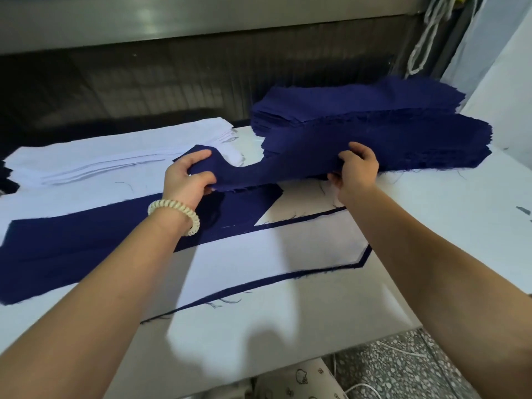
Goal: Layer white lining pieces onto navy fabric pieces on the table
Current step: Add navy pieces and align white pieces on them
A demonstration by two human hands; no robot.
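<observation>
Navy piece [259, 171] hangs between both hands, sagging mid-span: light, limp, frayed, no stiffness. Fingers of left hand [184, 180] curl round its near end; right hand [357, 168] pinches edge beside navy stack [359, 110]. Best held at both ends, taut. Under grip: table [431, 214]; beyond left grip: white lining stack [100, 159].

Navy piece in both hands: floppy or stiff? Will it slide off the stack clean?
Likely floppy: the navy piece sags and creases between the left hand and right hand. Probably light, since finger grips alone hold it. Its frayed edges and loose threads suggest it may snag on the navy stack.
</observation>
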